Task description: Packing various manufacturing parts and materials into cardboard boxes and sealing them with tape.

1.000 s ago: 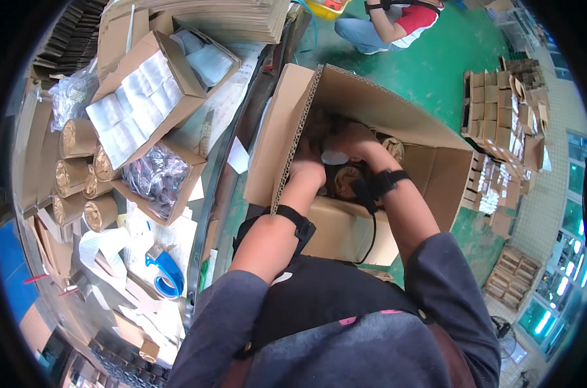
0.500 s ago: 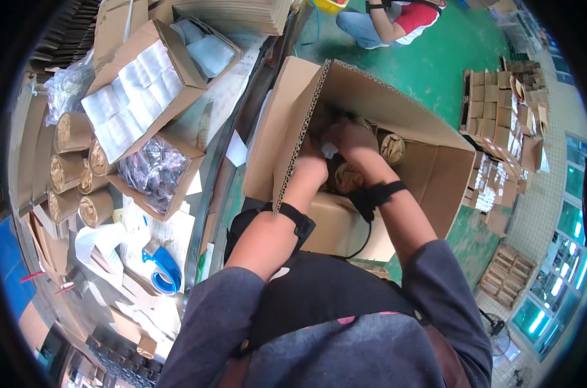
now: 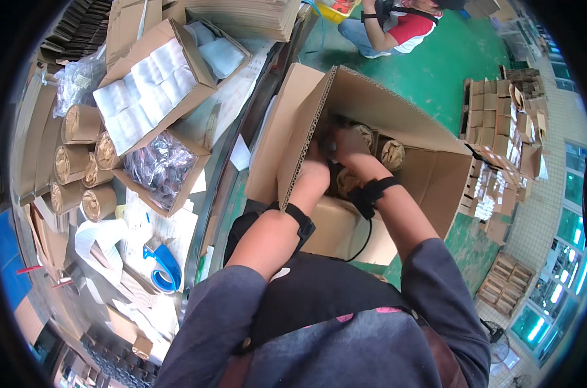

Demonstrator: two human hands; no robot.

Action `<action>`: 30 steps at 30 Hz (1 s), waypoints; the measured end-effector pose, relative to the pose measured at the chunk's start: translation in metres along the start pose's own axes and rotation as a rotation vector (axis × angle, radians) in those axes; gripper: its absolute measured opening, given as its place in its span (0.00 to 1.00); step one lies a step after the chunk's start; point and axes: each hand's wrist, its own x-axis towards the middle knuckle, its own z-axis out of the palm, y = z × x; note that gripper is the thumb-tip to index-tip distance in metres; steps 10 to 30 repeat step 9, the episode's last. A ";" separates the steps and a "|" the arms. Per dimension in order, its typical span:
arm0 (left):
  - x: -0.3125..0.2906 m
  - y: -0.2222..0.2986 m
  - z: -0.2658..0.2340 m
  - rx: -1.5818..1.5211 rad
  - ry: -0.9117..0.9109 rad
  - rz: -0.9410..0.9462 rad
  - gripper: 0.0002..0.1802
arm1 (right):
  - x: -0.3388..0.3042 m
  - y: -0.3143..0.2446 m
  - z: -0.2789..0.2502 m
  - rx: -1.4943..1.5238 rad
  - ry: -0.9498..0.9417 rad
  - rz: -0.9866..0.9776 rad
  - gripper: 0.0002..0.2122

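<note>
Both my forearms reach down into a tall open cardboard box. Inside it stand several round bundles wrapped in brown paper; one wrapped bundle shows at the right, and another lies nearer, between my wrists. My right hand is deep in the box beside the bundles, back upward, its fingers blurred and turned away. Close against it, my left hand is in shadow near the left wall, fingers hidden. Something small and greyish shows between the hands, too dark to name.
On the left bench are a carton of white padded packets, a carton of clear plastic bags, several paper-wrapped rolls and a blue tape dispenser. A person crouches beyond the box. Stacked cartons stand at right.
Both hands stay inside the box, shifting slightly against each other. A white bit seen between them is now less visible. The view has moved slightly.
</note>
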 end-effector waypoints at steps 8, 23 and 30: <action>0.004 0.007 -0.011 0.000 -0.138 0.032 0.48 | -0.005 0.002 0.006 -0.211 -0.129 0.057 0.12; 0.005 0.003 -0.008 -0.026 -0.124 0.028 0.48 | -0.006 -0.012 -0.008 -0.131 -0.206 0.143 0.11; 0.005 0.003 -0.008 -0.026 -0.124 0.028 0.48 | -0.006 -0.012 -0.008 -0.131 -0.206 0.143 0.11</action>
